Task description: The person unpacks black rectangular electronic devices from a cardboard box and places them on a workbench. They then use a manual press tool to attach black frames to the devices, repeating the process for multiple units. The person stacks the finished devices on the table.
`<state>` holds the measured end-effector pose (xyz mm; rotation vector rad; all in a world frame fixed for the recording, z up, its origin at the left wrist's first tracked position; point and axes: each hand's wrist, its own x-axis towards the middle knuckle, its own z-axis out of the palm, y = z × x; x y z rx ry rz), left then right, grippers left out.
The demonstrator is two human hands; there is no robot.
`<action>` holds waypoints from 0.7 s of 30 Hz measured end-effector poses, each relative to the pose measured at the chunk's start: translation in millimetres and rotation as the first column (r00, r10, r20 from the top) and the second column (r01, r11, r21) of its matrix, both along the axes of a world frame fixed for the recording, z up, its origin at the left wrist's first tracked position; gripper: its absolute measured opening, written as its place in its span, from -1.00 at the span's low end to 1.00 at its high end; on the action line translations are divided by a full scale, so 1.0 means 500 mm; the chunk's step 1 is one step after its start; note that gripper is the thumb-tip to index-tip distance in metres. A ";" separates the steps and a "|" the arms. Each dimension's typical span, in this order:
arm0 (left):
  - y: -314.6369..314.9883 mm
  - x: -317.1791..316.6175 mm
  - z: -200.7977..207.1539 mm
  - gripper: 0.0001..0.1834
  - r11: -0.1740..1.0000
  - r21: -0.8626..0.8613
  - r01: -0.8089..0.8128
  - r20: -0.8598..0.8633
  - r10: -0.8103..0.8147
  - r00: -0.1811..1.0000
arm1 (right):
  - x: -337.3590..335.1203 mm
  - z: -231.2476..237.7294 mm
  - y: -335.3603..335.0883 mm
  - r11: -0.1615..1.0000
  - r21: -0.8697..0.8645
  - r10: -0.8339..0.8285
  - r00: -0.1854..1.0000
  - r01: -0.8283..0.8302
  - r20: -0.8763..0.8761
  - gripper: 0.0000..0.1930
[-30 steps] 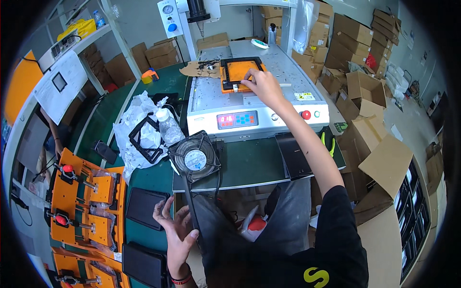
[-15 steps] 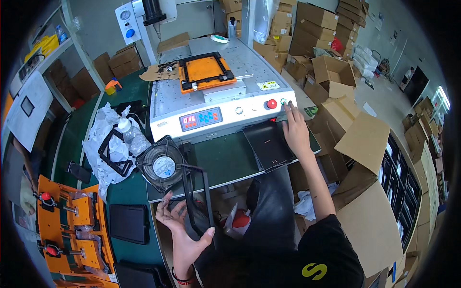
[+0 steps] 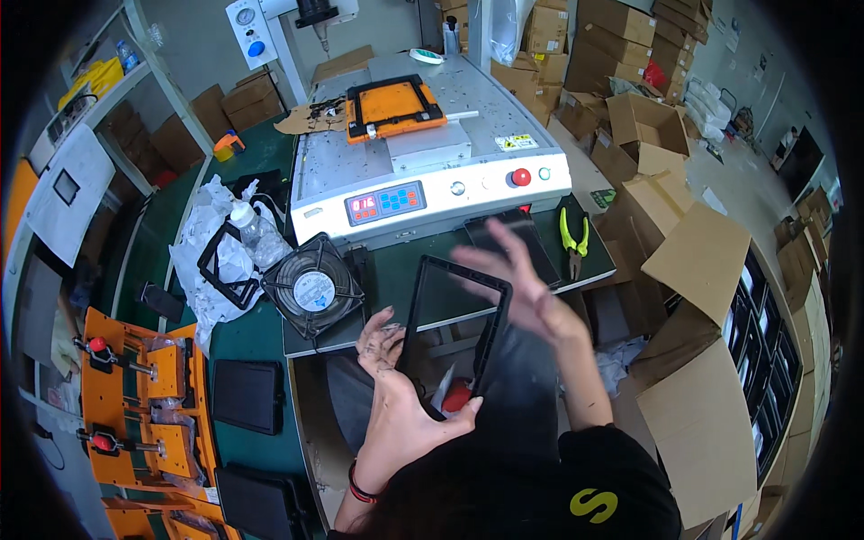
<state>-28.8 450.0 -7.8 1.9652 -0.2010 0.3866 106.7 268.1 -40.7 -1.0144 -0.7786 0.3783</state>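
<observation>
My left hand (image 3: 400,405) holds a black rectangular plastic frame (image 3: 494,345) tilted up above my lap, its thumb at the lower corner and its soiled fingers curled by the left side. Close to the frame's upper right corner is my right hand (image 3: 533,301), smeared by motion, with fingers stretched out and apart; whether it touches the frame is unclear. Beyond stands a white bench machine (image 3: 423,202) with a red button (image 3: 520,177) and a lit display (image 3: 364,208). On it sits an orange fixture (image 3: 396,106) with a black frame.
Left of my hands are a round fan (image 3: 313,290), a plastic bottle (image 3: 261,229) and a white bag with another black frame. Yellow-green pliers (image 3: 573,243) and dark flat sheets (image 3: 531,243) lie at right. Orange clamp fixtures (image 3: 121,396) and open cartons (image 3: 693,396) flank the bench.
My right hand has left the machine's button and come down beside the frame. My left hand has carried the frame right and turned its opening toward me. The view has shifted slightly; pliers now show.
</observation>
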 end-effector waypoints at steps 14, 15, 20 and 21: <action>0.057 -0.016 -0.192 0.41 -0.031 -0.927 0.374 0.216 -0.860 0.462 | -0.054 -0.026 0.121 0.796 0.469 0.528 0.817 -0.383 -0.230 0.34; 0.025 -0.017 -0.201 0.42 -0.196 -0.898 0.393 0.357 -0.848 0.393 | -0.055 -0.041 0.139 0.816 0.410 0.518 0.831 -0.408 -0.205 0.35; -0.050 -0.033 -0.193 0.47 0.017 -0.994 -0.104 -0.062 -0.894 0.444 | -0.060 -0.089 0.124 0.887 0.050 0.459 0.888 -0.459 0.011 0.09; -0.053 -0.034 -0.194 0.48 0.019 -0.995 -0.101 -0.061 -0.901 0.430 | -0.047 -0.069 0.095 0.952 -0.101 0.302 0.941 -0.289 0.151 0.04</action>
